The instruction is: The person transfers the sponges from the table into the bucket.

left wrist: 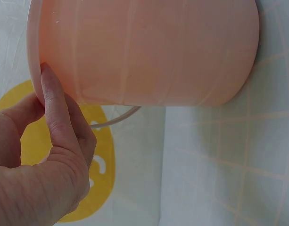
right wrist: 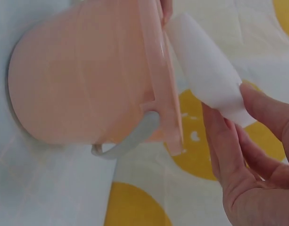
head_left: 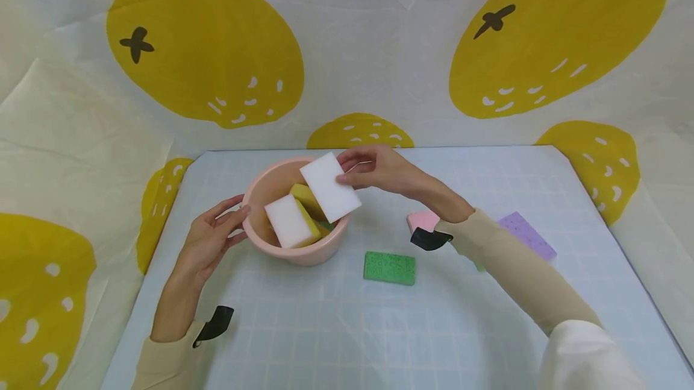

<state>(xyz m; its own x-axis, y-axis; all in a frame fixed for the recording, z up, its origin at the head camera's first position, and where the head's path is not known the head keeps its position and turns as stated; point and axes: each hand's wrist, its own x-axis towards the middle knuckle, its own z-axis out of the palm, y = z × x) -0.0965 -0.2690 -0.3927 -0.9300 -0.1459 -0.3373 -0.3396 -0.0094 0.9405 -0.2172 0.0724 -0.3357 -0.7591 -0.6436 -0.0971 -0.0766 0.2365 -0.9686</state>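
Currently, right hand [head_left: 384,168] fingers pinch a white sponge [head_left: 328,184] over the bucket [head_left: 310,256]; left hand [head_left: 206,234] fingers clamp its rim [left wrist: 34,42] (light squeeze, steady bucket advisable).

A bucket [head_left: 306,257] stands left of centre near the back edge of the tabletop [head_left: 325,330], sponges [head_left: 289,223] inside. The left hand [head_left: 211,236] is at the bucket's left rim; the right hand [head_left: 382,167] holds a raised sponge [head_left: 329,186] over its right side. Rightward lie a front sponge [head_left: 389,267], a middle sponge [head_left: 422,220] farther back — and an outer sponge [head_left: 526,235] toward the right edge.
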